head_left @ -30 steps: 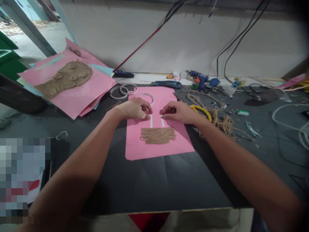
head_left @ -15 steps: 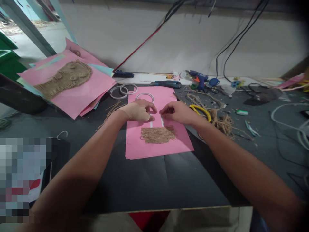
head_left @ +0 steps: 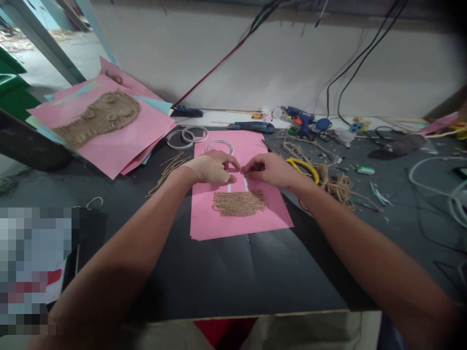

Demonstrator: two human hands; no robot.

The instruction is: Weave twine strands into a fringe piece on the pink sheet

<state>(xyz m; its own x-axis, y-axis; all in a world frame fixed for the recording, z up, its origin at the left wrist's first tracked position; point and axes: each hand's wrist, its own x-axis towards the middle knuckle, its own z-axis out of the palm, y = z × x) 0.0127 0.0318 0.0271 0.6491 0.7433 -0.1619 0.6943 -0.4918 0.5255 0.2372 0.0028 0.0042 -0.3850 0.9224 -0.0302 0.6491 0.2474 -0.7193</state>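
Observation:
A sheet of pink paper [head_left: 219, 228] lies on the dark table, with loose edges of more pink sheets under it. Rows of brown twine [head_left: 240, 203] are laid side by side across its lower half. Two narrow white strips, a left strip [head_left: 229, 187] and a right strip [head_left: 246, 183], run up from the twine. My left hand [head_left: 212, 166] rests over the paper above the left strip, its index finger and thumb apart. Close to it, my right hand [head_left: 269, 169] has thumb and fingertips pinched at the top of the right strip. Whatever the pinch holds is too small to make out.
Metal rings [head_left: 219, 147] lie behind my left hand, and a utility knife [head_left: 251, 127] behind the paper. To the right are yellow-handled scissors [head_left: 306, 167], tangled twine [head_left: 333, 187] and a blue glue gun [head_left: 302, 121]. Pink sheets [head_left: 120, 153] bearing twine work are stacked left.
My left index fingertip has moved slightly right, close to my right fingertips. My right hand stays pinched in nearly the same place. The twine and paper look unchanged.

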